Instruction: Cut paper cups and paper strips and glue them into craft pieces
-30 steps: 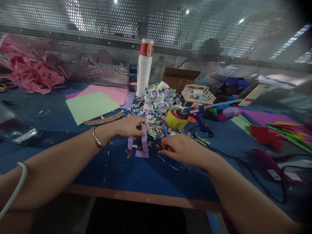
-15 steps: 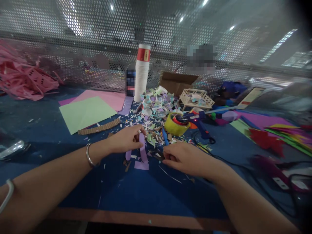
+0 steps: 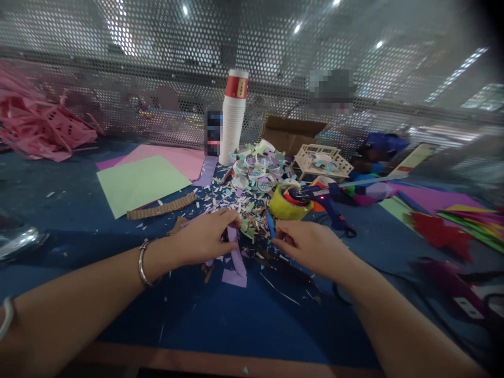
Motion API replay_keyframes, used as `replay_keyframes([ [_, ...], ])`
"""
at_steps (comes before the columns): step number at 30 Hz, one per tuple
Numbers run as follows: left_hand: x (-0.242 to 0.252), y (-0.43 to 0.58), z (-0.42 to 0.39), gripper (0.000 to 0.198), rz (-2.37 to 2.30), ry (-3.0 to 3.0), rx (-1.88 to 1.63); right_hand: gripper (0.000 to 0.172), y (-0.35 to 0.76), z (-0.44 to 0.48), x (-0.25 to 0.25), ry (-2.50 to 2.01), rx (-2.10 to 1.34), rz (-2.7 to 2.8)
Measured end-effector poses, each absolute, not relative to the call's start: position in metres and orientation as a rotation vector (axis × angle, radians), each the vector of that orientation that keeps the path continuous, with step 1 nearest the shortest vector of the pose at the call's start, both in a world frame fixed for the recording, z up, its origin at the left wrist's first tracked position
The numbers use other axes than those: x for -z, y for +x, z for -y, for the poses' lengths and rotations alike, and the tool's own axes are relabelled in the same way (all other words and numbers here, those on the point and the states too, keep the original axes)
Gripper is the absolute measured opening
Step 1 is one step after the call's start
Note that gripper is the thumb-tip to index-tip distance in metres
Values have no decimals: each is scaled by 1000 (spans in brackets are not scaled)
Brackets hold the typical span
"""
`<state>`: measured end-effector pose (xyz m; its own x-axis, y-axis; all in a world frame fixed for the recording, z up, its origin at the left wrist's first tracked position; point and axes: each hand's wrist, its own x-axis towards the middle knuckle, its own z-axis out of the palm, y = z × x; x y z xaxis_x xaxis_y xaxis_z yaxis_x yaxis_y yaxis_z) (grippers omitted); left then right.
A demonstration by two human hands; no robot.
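My left hand [image 3: 208, 236] hovers low over the table with thumb and forefinger apart, around a light purple paper strip [image 3: 237, 260]; I see no firm grip on it. A flat purple paper piece [image 3: 234, 278] lies just below the strip. My right hand [image 3: 311, 244] has curled fingers with a gap between thumb and forefinger. Its fingertips are at the lower end of a slim blue tool [image 3: 271, 223], whose kind I cannot make out. A long dark object [image 3: 285, 266] lies under that hand, partly hidden.
Paper scraps surround a pile of decorated white rings [image 3: 260, 168]. Behind stand stacked paper cups [image 3: 233, 126]. A blue glue gun [image 3: 328, 199] rests on yellow tape [image 3: 289, 207]; cables run right. Green paper [image 3: 137, 184] and a corrugated strip [image 3: 161, 206] lie left, a wooden frame [image 3: 325, 160] back right.
My right hand has moved up and off the dark object, to the blue tool's end. The fingers of my left hand have spread beside the purple strip. The view has shifted slightly.
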<state>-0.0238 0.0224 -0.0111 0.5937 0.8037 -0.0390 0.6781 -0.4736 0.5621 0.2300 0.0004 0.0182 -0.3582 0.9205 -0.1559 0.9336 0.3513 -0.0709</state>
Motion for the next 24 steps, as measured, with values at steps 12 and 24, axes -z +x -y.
replay_keyframes([
  [12, 5, -32, -23, 16, -1125, 2509, -361, 20, 229, -2, -14, 1783, 242, -2457],
  [24, 5, -57, -28, 9, -1221, 2474, -628, 21, 228, -6, -4, 1882, 280, -2407],
])
